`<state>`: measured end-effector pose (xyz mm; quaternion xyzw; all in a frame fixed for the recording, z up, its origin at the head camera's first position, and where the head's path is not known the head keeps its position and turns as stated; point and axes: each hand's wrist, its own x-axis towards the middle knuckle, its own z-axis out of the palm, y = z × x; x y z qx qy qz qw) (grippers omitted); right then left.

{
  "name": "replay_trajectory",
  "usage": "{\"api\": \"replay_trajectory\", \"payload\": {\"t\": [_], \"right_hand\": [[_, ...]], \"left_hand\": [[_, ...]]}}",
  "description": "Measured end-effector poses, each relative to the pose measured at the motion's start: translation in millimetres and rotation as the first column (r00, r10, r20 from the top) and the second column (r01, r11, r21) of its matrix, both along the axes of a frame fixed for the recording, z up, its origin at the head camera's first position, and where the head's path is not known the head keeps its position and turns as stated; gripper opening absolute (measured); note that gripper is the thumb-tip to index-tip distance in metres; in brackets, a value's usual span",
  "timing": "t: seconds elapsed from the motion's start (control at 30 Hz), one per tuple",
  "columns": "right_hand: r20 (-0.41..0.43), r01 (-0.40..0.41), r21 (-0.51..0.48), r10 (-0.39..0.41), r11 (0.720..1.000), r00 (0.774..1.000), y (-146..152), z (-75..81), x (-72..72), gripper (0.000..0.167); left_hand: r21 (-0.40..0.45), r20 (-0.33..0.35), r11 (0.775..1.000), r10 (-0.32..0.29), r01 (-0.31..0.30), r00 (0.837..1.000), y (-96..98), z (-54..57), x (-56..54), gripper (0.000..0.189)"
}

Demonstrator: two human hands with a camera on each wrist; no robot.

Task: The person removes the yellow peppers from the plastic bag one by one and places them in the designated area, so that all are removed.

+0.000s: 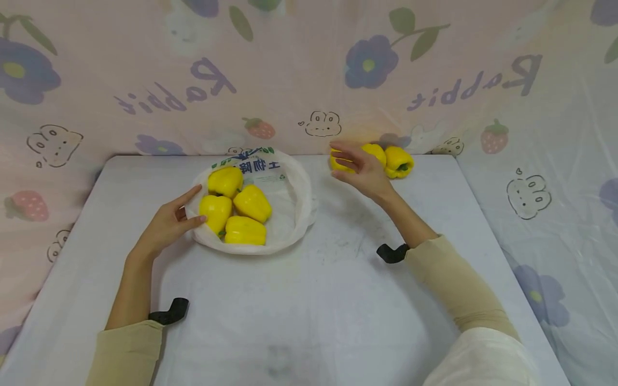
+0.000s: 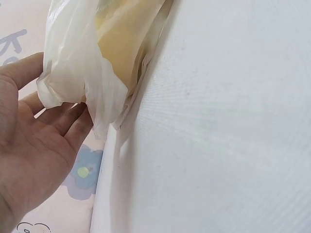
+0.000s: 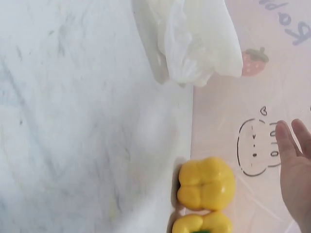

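Note:
A white plastic bag (image 1: 305, 214) stands wide open on the table with several yellow bell peppers (image 1: 245, 230) inside. My left hand (image 1: 166, 222) holds the bag's left rim, thumb over the edge and fingers along the outer wall. In the left wrist view, the thin bag wall (image 2: 73, 53) hangs between the thumb and fingers. Three more yellow bell peppers (image 1: 399, 162) lie in a row at the back edge. Above the leftmost of them, my right hand (image 1: 367, 174) hovers with fingers extended, partly hiding it. The right wrist view shows that pepper (image 3: 206, 184) apart from the fingers.
The white table (image 1: 289, 316) ends at the back against a pink printed curtain (image 1: 289, 64), which also hangs along both sides. Black wrist-worn pieces (image 1: 173, 312) stick out from both sleeves.

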<state>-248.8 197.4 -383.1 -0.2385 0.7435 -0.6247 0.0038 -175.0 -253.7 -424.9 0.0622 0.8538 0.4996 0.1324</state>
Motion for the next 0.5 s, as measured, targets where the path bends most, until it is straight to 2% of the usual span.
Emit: {"api": "replay_trajectory", "payload": {"t": [0.13, 0.37, 0.5], "right_hand": [[0.008, -0.033, 0.036, 0.033, 0.999, 0.999, -11.7, -0.5, 1.6, 0.061], [-0.053, -0.143, 0.063, 0.147, 0.988, 0.988, -35.3, -5.5, 3.7, 0.055], [-0.069, -0.182, 0.061, 0.186, 0.981, 0.98, -47.2, -10.6, 2.9, 0.052]], "left_hand": [[-0.01, -0.001, 1.0, 0.001, -0.001, 1.0, -0.7, -0.4, 0.1, 0.078], [-0.006, 0.003, 1.0, 0.006, -0.005, 1.0, -0.3, 0.6, 1.1, 0.077], [0.0, -0.004, 1.0, -0.002, 0.002, 1.0, -0.3, -0.1, 1.4, 0.077]]}}
